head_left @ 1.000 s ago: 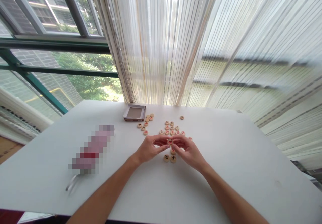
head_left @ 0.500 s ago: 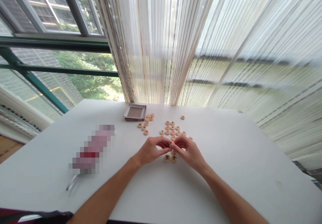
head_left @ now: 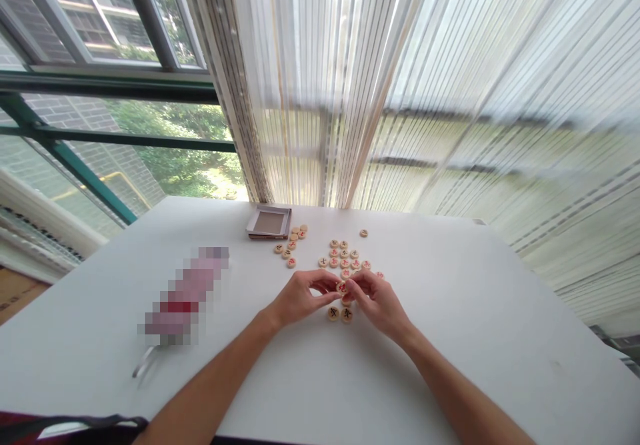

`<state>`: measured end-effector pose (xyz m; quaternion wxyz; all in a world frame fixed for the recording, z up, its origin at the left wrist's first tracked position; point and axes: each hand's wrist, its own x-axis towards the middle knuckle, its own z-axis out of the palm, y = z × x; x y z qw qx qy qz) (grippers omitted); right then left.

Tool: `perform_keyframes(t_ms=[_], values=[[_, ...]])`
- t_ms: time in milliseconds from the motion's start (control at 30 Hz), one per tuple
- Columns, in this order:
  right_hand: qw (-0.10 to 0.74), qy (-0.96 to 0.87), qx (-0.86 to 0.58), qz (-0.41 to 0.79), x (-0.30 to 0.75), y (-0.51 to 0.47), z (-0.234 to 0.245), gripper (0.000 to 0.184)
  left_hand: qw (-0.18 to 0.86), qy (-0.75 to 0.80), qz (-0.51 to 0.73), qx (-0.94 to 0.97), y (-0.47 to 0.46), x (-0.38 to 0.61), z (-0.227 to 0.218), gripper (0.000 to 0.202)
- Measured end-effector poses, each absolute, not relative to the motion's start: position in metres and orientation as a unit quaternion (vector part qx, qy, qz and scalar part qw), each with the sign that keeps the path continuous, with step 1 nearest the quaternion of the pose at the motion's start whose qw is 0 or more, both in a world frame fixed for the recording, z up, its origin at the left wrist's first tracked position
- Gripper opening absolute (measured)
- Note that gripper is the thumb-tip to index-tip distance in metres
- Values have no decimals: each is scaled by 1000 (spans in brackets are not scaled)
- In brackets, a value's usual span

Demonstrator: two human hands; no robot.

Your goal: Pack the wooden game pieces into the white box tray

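My left hand (head_left: 306,296) pinches a red-marked xiangqi piece (head_left: 341,288) between thumb and fingertips, its character facing up. From the other side, the closed fingertips of my right hand (head_left: 374,298) meet the same piece. Two black-marked xiangqi pieces, a left one (head_left: 333,314) and a right one (head_left: 347,315), lie flat just below my fingers. Another piece is partly covered under my right fingertips. Beyond my hands, several round wooden pieces (head_left: 345,263) with red or black characters form close rows. A red-marked piece (head_left: 380,276) shows past my right knuckles.
An open shallow box (head_left: 270,222) stands at the table's back left. Several loose pieces (head_left: 292,245) lie beside it, some blank side up. One lone piece (head_left: 363,233) sits farther back. A blurred-out pinkish object (head_left: 185,295) lies on the white table (head_left: 425,365) at left.
The piece between my fingers has turned so its red character now shows. My right thumb has shifted slightly to the right off its face. The other pieces stay put.
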<state>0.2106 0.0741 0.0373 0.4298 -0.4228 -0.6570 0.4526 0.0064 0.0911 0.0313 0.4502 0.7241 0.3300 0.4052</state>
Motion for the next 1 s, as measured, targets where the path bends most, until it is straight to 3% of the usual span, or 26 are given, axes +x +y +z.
perform_keyframes(t_ms=[367,600,1000], values=[[422,-683,-394,447,213,74,30,25,462,353,417,698,95,5,27,35],[424,-694,-386,435,212,75,32,25,566,331,386,649,95,4,26,35],[437,-760,-353,326,208,71,31,18,635,308,386,594,98,8,21,32]])
